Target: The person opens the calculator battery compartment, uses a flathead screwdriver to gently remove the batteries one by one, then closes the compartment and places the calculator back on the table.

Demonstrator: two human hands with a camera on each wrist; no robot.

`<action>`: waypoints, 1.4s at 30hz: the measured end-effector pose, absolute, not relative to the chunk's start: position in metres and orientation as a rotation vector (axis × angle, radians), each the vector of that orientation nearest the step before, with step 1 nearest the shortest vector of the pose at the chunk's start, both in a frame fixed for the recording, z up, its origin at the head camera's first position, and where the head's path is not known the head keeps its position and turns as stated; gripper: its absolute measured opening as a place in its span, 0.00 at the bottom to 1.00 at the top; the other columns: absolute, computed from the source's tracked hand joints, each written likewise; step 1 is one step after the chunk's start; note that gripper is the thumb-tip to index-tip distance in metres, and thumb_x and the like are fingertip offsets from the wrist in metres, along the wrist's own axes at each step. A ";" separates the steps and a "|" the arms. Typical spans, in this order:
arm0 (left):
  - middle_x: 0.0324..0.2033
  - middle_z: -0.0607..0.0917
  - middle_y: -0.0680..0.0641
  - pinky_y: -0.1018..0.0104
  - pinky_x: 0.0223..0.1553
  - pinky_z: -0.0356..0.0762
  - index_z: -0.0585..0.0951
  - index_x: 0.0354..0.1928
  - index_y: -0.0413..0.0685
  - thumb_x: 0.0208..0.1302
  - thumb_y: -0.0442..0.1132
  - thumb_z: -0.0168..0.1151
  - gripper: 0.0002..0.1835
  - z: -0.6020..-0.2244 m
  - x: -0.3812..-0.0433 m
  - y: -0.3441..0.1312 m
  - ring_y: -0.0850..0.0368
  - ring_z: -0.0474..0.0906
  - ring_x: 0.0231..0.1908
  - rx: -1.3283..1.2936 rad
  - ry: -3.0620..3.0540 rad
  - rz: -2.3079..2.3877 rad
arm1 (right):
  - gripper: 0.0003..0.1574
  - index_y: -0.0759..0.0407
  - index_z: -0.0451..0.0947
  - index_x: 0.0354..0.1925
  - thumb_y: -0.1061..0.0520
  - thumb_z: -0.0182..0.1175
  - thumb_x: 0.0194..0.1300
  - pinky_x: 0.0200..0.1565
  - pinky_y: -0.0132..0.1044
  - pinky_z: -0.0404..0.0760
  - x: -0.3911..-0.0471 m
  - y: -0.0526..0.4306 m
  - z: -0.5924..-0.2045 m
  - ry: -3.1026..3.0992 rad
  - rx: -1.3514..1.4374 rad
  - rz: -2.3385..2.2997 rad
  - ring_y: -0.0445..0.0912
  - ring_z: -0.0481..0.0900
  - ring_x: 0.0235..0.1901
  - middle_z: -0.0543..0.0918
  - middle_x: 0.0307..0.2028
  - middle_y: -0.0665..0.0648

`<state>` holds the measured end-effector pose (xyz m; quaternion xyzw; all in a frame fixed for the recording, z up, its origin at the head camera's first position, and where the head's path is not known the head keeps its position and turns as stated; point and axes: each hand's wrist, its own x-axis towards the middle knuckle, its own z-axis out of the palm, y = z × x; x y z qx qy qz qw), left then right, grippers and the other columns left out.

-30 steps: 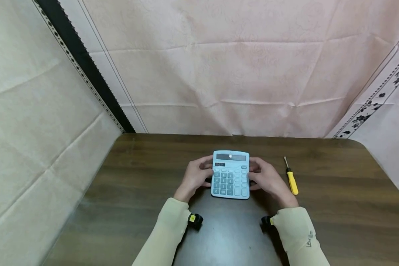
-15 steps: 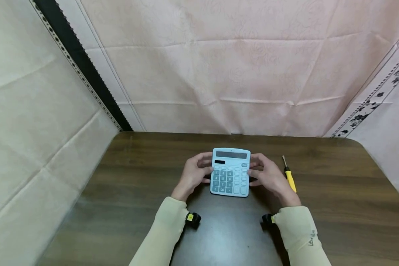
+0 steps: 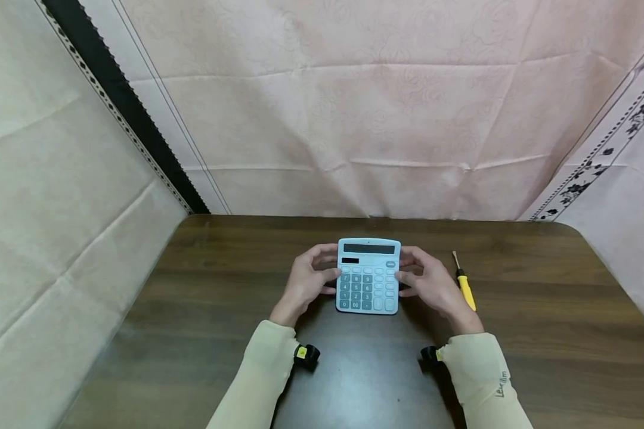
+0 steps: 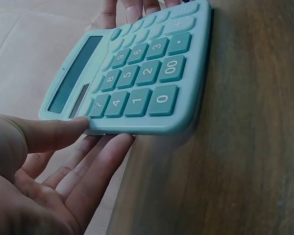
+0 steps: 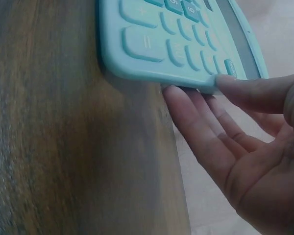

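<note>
A light blue calculator with darker teal number keys is held between both hands, its display at the far end and its keys facing up. My left hand grips its left edge, thumb on top and fingers beneath, as the left wrist view shows at the calculator's side. On the opposite edge my right hand pinches it likewise, with the thumb at the upper rim and the fingertips under the casing. The lower fingers are partly hidden below the calculator.
A screwdriver with a yellow and black handle lies to the right of my right hand. The dark wooden table ends at a far edge against a pale cloth backdrop. Another cloth hangs along the left.
The calculator and both hands sit slightly higher in the head view than a second ago, with the far end tipped up a little. The grip is the same.
</note>
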<state>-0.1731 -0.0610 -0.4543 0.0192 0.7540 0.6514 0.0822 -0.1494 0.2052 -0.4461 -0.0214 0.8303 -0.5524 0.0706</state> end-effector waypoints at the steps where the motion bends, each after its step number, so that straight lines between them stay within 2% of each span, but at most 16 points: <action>1: 0.56 0.86 0.44 0.56 0.34 0.89 0.82 0.66 0.54 0.70 0.26 0.69 0.26 -0.455 -0.173 -0.061 0.49 0.87 0.40 0.060 2.252 1.949 | 0.32 0.60 0.67 0.75 0.66 0.61 0.77 0.45 0.46 0.89 -0.150 0.205 -0.446 2.501 -0.073 -1.662 0.61 0.82 0.51 0.76 0.59 0.68; 11: 0.57 0.85 0.43 0.51 0.38 0.89 0.82 0.66 0.53 0.70 0.26 0.68 0.25 -0.456 -0.173 -0.060 0.49 0.89 0.40 0.105 2.256 1.991 | 0.31 0.62 0.67 0.75 0.65 0.60 0.79 0.47 0.46 0.89 -0.149 0.206 -0.446 2.511 -0.116 -1.655 0.61 0.82 0.52 0.76 0.60 0.68; 16: 0.57 0.85 0.44 0.50 0.41 0.89 0.83 0.65 0.55 0.71 0.28 0.67 0.24 -0.454 -0.173 -0.060 0.48 0.88 0.44 0.098 2.266 2.006 | 0.29 0.62 0.69 0.73 0.66 0.59 0.78 0.48 0.47 0.89 -0.147 0.207 -0.445 2.512 -0.161 -1.685 0.61 0.82 0.51 0.77 0.59 0.68; 21: 0.54 0.87 0.48 0.54 0.43 0.88 0.87 0.61 0.56 0.76 0.37 0.66 0.15 -0.449 -0.172 -0.060 0.44 0.85 0.50 0.014 2.255 2.038 | 0.28 0.59 0.71 0.72 0.67 0.60 0.78 0.49 0.50 0.88 -0.146 0.208 -0.446 2.534 -0.195 -1.712 0.61 0.83 0.50 0.78 0.59 0.66; 24: 0.50 0.88 0.46 0.57 0.39 0.88 0.89 0.57 0.53 0.79 0.45 0.64 0.13 -0.446 -0.171 -0.061 0.45 0.87 0.45 -0.059 2.254 2.054 | 0.30 0.58 0.71 0.73 0.68 0.60 0.78 0.50 0.52 0.88 -0.146 0.209 -0.446 2.559 -0.220 -1.721 0.60 0.83 0.49 0.79 0.60 0.66; 29: 0.48 0.88 0.42 0.60 0.32 0.88 0.88 0.57 0.46 0.77 0.57 0.63 0.23 -0.443 -0.170 -0.064 0.50 0.87 0.34 -0.115 2.218 2.019 | 0.31 0.59 0.71 0.73 0.69 0.61 0.76 0.51 0.51 0.87 -0.146 0.209 -0.446 2.600 -0.251 -1.727 0.59 0.84 0.49 0.80 0.58 0.66; 35: 0.52 0.88 0.42 0.57 0.32 0.89 0.86 0.62 0.46 0.73 0.68 0.61 0.35 -0.440 -0.168 -0.065 0.48 0.90 0.37 -0.128 2.148 1.992 | 0.32 0.58 0.72 0.73 0.69 0.63 0.75 0.50 0.49 0.88 -0.146 0.209 -0.443 2.610 -0.265 -1.701 0.58 0.85 0.49 0.81 0.58 0.65; 42: 0.53 0.88 0.43 0.54 0.33 0.89 0.87 0.60 0.47 0.69 0.74 0.60 0.39 -0.437 -0.167 -0.067 0.46 0.90 0.40 -0.122 2.130 1.992 | 0.30 0.62 0.74 0.70 0.70 0.64 0.74 0.48 0.49 0.88 -0.146 0.210 -0.442 2.575 -0.306 -1.767 0.59 0.86 0.49 0.83 0.56 0.68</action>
